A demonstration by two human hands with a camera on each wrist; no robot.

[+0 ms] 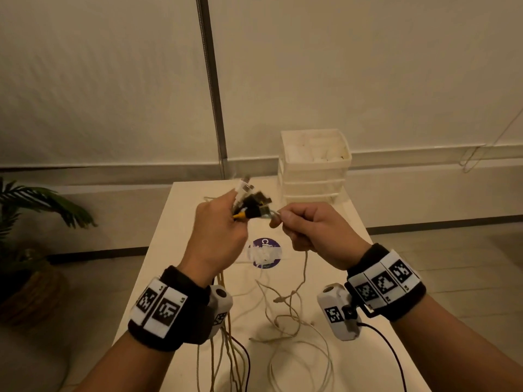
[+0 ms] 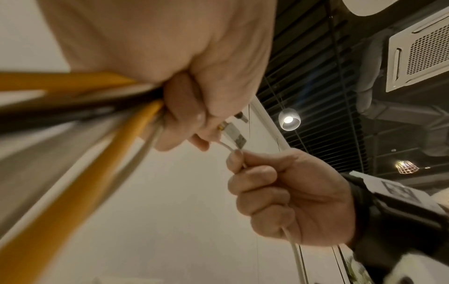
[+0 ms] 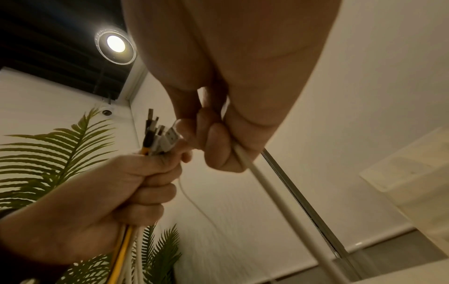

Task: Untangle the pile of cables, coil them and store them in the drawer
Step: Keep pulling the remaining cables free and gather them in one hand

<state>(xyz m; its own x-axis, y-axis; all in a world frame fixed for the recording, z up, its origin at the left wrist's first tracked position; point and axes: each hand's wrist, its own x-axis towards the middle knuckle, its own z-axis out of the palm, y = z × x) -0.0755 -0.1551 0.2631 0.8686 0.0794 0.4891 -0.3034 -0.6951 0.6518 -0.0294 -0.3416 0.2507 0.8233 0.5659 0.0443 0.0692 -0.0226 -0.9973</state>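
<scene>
My left hand [image 1: 219, 232] is raised over the table and grips a bundle of cable ends [image 1: 250, 198], white, black and yellow, their plugs sticking up past the fingers. The bundle's cables [image 2: 73, 173] run down past the left wrist to the table. Close to its right, my right hand [image 1: 308, 232] pinches a single white cable [image 2: 239, 156] just below its plug, and this cable [image 3: 262, 182] hangs down through the fist. Loose white and beige cables [image 1: 285, 312] lie tangled on the white table [image 1: 351, 222]. A white drawer unit [image 1: 314, 165] stands at the table's far end.
A round purple sticker [image 1: 264, 253] sits in the middle of the table. A potted plant [image 1: 31, 222] stands on the floor to the left. A grey pole [image 1: 210, 80] runs up the wall behind. The table's left edge is near my left forearm.
</scene>
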